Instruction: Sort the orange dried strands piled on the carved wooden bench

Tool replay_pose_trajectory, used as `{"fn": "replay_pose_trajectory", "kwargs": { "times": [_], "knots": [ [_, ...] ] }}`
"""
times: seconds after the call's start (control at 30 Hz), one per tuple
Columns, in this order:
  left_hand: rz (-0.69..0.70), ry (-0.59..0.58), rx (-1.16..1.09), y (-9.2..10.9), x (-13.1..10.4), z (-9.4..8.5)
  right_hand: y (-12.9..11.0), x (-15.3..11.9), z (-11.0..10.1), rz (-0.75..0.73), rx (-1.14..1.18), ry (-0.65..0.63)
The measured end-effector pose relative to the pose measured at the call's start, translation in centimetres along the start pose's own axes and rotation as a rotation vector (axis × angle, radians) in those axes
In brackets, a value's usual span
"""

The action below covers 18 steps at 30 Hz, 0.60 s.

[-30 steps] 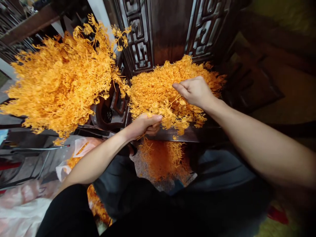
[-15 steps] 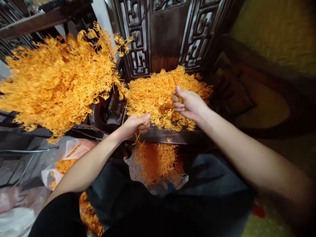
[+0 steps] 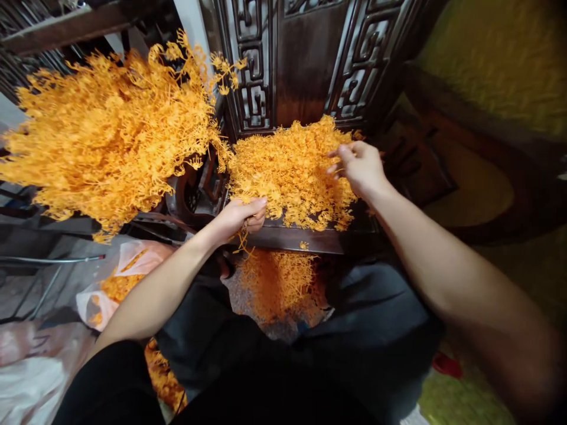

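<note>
A heap of orange, branching plastic-looking sprigs [image 3: 283, 165] lies on a dark wooden seat before a carved panel. My left hand [image 3: 246, 216] is closed at the heap's front left edge, thumb pressed on the fingers. Orange stems hang out below that fist, and part of what it holds is hidden. My right hand [image 3: 361, 168] hovers at the right side of the heap, fingers bent and somewhat apart. Its fingertips are slightly blurred, and I make out nothing held in them.
To the left rises a larger orange pile [image 3: 110, 136]. More orange pieces [image 3: 283, 283] lie below the seat, between the knees. Plastic bags [image 3: 101, 301] stand at lower left. A carved dark wooden panel [image 3: 305, 59] closes off the back.
My right hand has moved right, away from my left hand, and its fingers have loosened. My left hand stays closed on the stems. The view has shifted slightly.
</note>
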<state>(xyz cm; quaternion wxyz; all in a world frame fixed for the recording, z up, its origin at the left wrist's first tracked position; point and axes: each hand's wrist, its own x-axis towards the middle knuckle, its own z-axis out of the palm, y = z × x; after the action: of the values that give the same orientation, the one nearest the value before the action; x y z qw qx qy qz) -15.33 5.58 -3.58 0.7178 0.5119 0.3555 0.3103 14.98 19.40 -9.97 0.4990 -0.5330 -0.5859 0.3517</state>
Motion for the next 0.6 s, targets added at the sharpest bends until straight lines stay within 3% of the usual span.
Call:
{"fn": "replay_pose_trajectory", "kwargs": {
  "times": [0.1, 0.27, 0.43, 0.53, 0.6],
  "knots": [
    [0.018, 0.015, 0.043, -0.5, 0.6, 0.0, -0.6, -0.7, 2.1, -0.019, -0.07, -0.019],
    [0.106, 0.029, 0.092, -0.6, 0.9, 0.4, -4.4, -2.3, 3.8, -0.152, -0.382, -0.139],
    [0.138, 0.107, 0.12, -1.2, 1.7, 0.5, -8.9, -7.9, 5.7, -0.313, -0.179, -0.394],
    [0.135, 0.16, 0.106, -1.6, 1.9, 0.9, -10.2, -10.1, 7.6, -0.368, -0.277, -0.335],
    [0.117, 0.138, 0.084, -1.5, 1.6, 1.4, -10.4, -10.0, 8.1, -0.376, -0.332, -0.289]
  ]
}}
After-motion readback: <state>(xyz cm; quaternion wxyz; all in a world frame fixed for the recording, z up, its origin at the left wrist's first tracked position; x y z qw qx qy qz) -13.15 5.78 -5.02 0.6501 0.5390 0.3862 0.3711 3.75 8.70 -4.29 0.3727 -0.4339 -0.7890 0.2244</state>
